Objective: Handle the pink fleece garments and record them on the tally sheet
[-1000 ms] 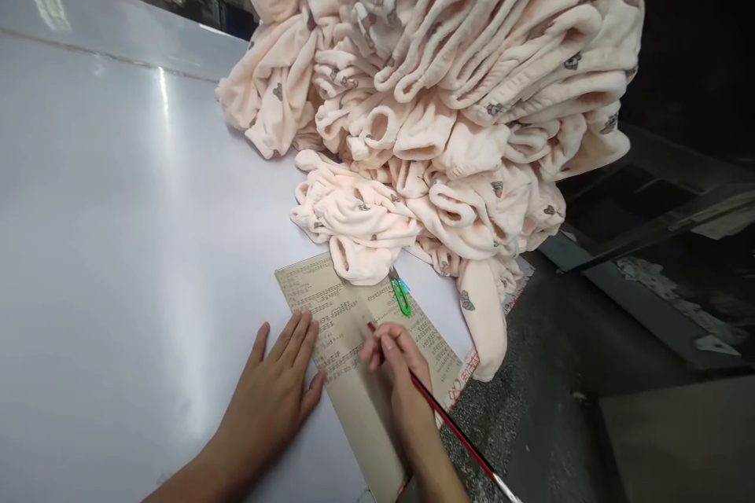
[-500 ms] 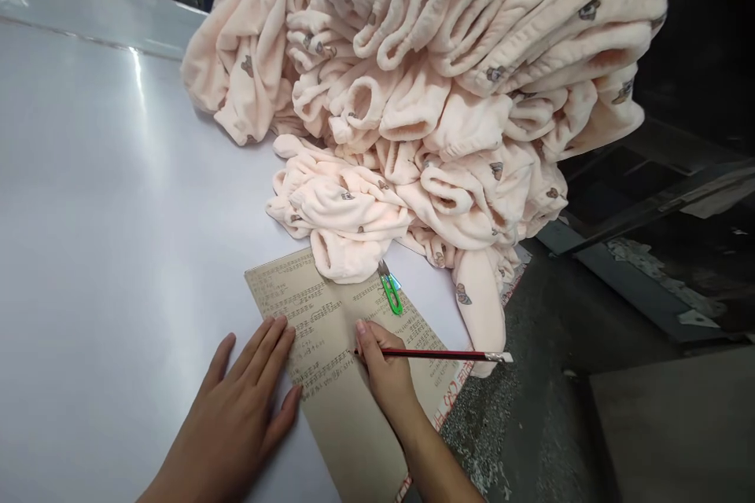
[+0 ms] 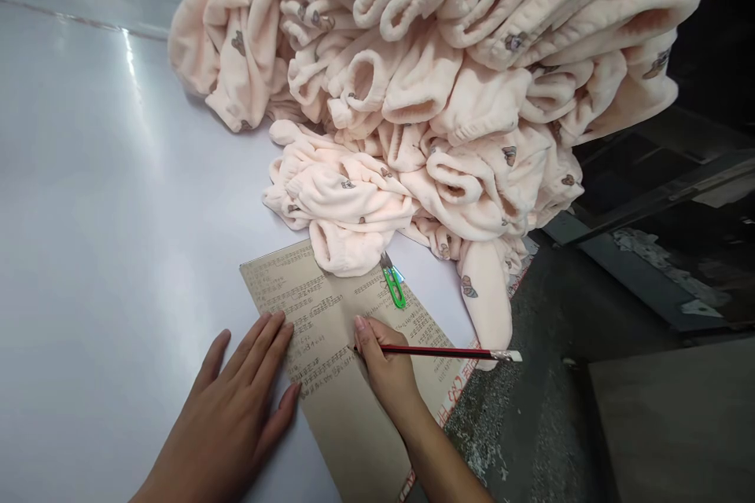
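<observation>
My right hand (image 3: pixel 386 369) grips a red and black pencil (image 3: pixel 442 350) with a white eraser end pointing right. Its tip meets a brown cardboard sheet (image 3: pixel 336 440) covered in rows of small handwriting. Flat on the table, my left hand (image 3: pixel 239 393) has its fingers stretched out, the fingertips over the sheet's left edge. Green thread snips (image 3: pixel 394 287) lie near the top of the sheet, their blades close to a pale pink fleece garment (image 3: pixel 348 247) that overlaps the sheet's upper edge.
A tall heap of pale pink fleece garments (image 3: pixel 425 86) with small printed figures fills the back of the white table (image 3: pixel 88 251). One sleeve-like piece (image 3: pixel 487 299) hangs by the table's right edge. Beyond lies a dark speckled floor (image 3: pixel 501 424) with scraps.
The view has shifted slightly, so the heap looks a little larger and higher. The pencil tip stays on the sheet, and my left hand keeps its place at the sheet's edge.
</observation>
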A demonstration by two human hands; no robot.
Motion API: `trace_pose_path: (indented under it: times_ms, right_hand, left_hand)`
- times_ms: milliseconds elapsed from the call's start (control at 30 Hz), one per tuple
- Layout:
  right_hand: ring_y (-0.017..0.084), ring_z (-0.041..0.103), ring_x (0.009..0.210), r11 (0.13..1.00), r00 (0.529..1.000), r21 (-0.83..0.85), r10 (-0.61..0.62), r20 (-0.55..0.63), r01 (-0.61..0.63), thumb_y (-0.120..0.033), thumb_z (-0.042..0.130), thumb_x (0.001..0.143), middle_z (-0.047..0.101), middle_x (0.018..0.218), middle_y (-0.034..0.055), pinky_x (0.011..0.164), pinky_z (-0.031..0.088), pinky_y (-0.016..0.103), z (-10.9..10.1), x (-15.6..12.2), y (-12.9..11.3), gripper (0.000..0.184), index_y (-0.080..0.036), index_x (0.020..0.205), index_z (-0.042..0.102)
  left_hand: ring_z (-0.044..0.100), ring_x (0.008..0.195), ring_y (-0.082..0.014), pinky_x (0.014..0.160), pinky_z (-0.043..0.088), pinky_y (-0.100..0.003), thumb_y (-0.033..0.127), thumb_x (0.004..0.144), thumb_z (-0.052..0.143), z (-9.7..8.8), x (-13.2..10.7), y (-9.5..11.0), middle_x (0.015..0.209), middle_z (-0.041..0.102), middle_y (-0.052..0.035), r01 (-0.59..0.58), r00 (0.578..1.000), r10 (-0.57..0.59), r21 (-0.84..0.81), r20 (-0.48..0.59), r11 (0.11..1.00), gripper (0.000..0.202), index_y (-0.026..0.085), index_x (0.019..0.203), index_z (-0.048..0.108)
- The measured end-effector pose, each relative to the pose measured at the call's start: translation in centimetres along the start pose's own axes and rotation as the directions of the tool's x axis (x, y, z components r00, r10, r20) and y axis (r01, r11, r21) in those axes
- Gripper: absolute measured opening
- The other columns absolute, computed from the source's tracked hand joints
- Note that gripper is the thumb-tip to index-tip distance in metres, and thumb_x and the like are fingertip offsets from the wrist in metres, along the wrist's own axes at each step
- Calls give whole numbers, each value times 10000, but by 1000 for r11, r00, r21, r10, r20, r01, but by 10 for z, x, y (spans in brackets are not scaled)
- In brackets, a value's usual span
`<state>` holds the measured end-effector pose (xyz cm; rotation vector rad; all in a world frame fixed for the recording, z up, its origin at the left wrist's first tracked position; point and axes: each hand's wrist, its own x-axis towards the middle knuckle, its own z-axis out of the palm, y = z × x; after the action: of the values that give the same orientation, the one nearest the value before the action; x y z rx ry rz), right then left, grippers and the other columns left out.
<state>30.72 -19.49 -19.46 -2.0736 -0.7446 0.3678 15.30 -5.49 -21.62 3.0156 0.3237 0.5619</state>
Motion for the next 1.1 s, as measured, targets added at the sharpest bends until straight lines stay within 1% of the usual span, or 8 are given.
trace_pose_path:
  times_ms: [300, 500, 600, 767, 900, 1100]
  right_hand:
    - [119, 364, 532, 999, 1000, -46, -14, -23, 13, -415, 345, 922, 336, 525, -49, 524, 260, 244, 1, 1, 1, 417, -217, 557, 314]
    - [116, 347, 529, 998, 999, -52, -22, -28, 20, -416, 340, 920, 319, 525, -51, 517, 255, 244, 1, 1, -1, 416, -218, 557, 293]
    - [113, 347, 523, 999, 999, -41, -26, -19, 25, -407, 346, 919, 316, 521, -53, 519, 251, 244, 1, 1, -1, 419, -216, 549, 297]
    - [110, 340, 519, 1000, 1000, -18, -24, -11, 24, -418, 359, 916, 307, 517, -57, 522, 236, 245, 1, 0, 1, 430, -212, 543, 301]
    - [107, 347, 522, 1000, 1000, 22, -6, -18, 6, -429, 350, 919, 319, 523, -58, 513, 247, 235, 1, 0, 3, 426, -210, 554, 327]
    - [105, 365, 527, 999, 1000, 43, -2, -13, 3, -433, 371, 914, 343, 522, -57, 521, 256, 232, 1, 1, 3, 429, -202, 552, 360]
  left_hand:
    - [414, 1257, -221, 1050, 150, -435, 433, 860, 404, 1, -1, 0, 1413, 397, -72, 12, 999, -13, 6, 41, 1000, 572, 155, 1356, 341]
    - [409, 1258, -215, 1050, 151, -427, 431, 861, 404, -1, 0, 0, 1414, 397, -67, 15, 999, -15, 7, 37, 1000, 568, 152, 1353, 347]
    - [400, 1265, -217, 1045, 158, -429, 432, 860, 404, 0, -1, 0, 1425, 378, -66, 15, 999, -16, 7, 41, 1000, 575, 148, 1356, 340]
    - [422, 1249, -224, 1040, 162, -432, 424, 864, 401, 0, -1, 0, 1403, 412, -72, 6, 1000, -6, 7, 28, 1000, 558, 143, 1345, 358]
    - [427, 1245, -225, 1039, 156, -435, 414, 869, 396, -2, 0, 0, 1403, 412, -81, 3, 999, -3, 11, 49, 1000, 556, 135, 1348, 350]
    - [423, 1247, -224, 1045, 147, -428, 418, 863, 404, -1, 1, 0, 1406, 408, -74, 2, 999, -2, 13, 37, 1000, 560, 139, 1346, 355]
